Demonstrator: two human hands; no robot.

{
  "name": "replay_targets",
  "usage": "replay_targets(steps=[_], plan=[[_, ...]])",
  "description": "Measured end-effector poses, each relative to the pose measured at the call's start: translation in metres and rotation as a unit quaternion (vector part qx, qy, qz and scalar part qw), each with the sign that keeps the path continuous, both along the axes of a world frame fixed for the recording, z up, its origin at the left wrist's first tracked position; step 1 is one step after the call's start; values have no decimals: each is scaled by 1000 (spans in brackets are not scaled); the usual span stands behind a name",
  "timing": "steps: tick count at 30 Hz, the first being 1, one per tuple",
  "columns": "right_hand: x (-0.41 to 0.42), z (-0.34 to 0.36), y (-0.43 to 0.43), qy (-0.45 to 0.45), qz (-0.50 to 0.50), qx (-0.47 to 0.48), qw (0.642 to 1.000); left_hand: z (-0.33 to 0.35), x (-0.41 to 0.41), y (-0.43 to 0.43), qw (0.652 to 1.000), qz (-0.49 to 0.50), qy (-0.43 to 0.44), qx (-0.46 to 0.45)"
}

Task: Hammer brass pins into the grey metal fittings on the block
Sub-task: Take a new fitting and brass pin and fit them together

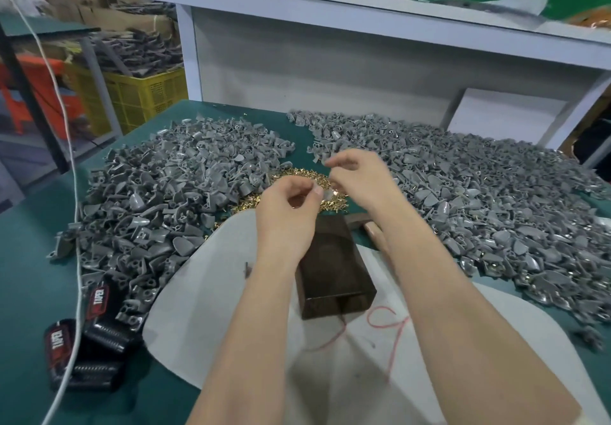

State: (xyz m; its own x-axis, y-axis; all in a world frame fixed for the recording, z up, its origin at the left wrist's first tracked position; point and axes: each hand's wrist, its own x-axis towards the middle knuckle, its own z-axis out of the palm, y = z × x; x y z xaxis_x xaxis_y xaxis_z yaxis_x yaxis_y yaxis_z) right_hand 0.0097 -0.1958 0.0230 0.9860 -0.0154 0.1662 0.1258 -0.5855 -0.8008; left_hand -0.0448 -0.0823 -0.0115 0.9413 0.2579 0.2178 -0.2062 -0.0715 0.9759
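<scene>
Now I see the left hand (287,213) pinching a small, blurred pale piece (318,190); the right hand (360,176) has its fingers curled close, grip unclear, with heaped brass pins (299,173) just beyond.

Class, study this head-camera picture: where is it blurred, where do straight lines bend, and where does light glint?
Head view: the left hand and right hand are motion-blurred at the fingertips, hiding what they pinch; the long white shelf edge bows from wide-angle distortion; the right pile of grey metal fittings glints near its front.
</scene>
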Motion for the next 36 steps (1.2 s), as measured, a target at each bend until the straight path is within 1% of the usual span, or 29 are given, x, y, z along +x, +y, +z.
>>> replay_targets(steps=[3, 5, 7, 9, 11, 14, 18, 21, 26, 30, 33, 36], plan=[[-25, 1, -26, 50, -9, 59, 997, -2, -2, -3, 991, 4, 19, 130], [-40, 0, -35, 75, -11, 126, 989, -3, -4, -6, 978, -5, 47, 205], [-49, -2, -39, 84, -19, 161, 983, -3, -6, -8, 961, 0, 72, 269], [-55, -4, -41, 82, -21, 174, 981, -2, -6, -8, 941, 11, 94, 326], [-58, -7, -42, 78, -11, 153, 985, -3, -5, -7, 928, 12, 113, 356], [-60, -13, -42, 56, -6, 109, 992, -5, -4, -6, 920, 5, 118, 373], [-55, -21, -34, 32, 3, 80, 996, -5, -5, -7, 912, -8, 115, 395], [-50, -25, -27, -25, 10, -25, 999, -6, -4, -6, 905, -8, 115, 410], [-52, -36, -15, -43, 25, -108, 993, -7, -4, -4, 902, -8, 110, 418], [-54, -43, -16, -60, -12, -123, 990, -7, -5, -5, 908, -6, 103, 406], [-55, -41, -16, -57, -10, -134, 989, -7, -6, -5, 910, 0, 95, 404], [-54, -34, -11, -52, -5, -183, 982, -7, -6, -5, 909, 2, 93, 406]])
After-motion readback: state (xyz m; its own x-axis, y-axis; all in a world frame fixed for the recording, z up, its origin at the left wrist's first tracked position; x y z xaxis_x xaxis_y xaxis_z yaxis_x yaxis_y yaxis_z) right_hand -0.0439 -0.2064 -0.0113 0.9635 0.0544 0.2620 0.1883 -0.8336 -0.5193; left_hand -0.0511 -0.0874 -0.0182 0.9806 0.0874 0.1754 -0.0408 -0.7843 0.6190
